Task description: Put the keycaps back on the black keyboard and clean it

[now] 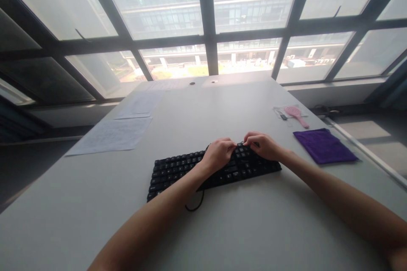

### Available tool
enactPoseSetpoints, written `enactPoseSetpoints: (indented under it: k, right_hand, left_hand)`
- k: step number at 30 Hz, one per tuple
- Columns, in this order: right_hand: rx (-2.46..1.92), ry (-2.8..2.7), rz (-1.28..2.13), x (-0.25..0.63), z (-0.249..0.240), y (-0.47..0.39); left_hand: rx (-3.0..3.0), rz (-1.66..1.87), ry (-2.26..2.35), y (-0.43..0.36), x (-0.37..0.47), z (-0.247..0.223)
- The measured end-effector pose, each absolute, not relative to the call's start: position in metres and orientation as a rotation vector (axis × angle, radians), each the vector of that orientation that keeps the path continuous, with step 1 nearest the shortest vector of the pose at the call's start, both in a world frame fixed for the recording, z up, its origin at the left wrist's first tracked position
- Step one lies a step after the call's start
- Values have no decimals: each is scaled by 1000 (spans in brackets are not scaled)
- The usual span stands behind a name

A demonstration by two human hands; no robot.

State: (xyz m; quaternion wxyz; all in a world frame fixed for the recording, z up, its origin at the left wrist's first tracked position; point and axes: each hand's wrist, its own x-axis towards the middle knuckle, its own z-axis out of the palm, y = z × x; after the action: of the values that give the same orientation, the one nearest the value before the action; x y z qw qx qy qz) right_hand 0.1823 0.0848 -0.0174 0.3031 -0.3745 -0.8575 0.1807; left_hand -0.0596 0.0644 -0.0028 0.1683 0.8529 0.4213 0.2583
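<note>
A black keyboard (178, 171) lies slightly askew on the white table, its keys facing up. Both my hands are over its right half, near the back edge, with fingertips close together. My left hand (221, 152) is closed in a pinch on a thin black cable, only short bits of which show by the fingers. My right hand (260, 145) pinches the same cable just to the right. A loop of black cable (194, 209) sticks out at the keyboard's front edge, below my left forearm. My hands and left forearm hide part of the keys.
Paper sheets (111, 135) lie on the left of the white table (203, 110). To the right are a folded purple cloth (324, 146), a pink hairbrush (295, 115) and a clear plastic bag with a small black item (282, 115). Large windows (165, 4) stand behind the table.
</note>
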Motion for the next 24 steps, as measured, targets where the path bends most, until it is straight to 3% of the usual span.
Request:
enactPoseSetpoints:
  k: [13, 20, 24]
  right_hand:
    - [-1112, -1976, 288, 192, -14, 89]
    - [-1150, -1894, 249, 204, 4, 65]
    - [-1205, -1850, 201, 204, -5, 45]
  left_hand:
    - [2420, 757, 1219, 66, -75, 24]
    - [2360, 837, 1416, 58, -148, 78]
    - [2333, 814, 1601, 38, -201, 78]
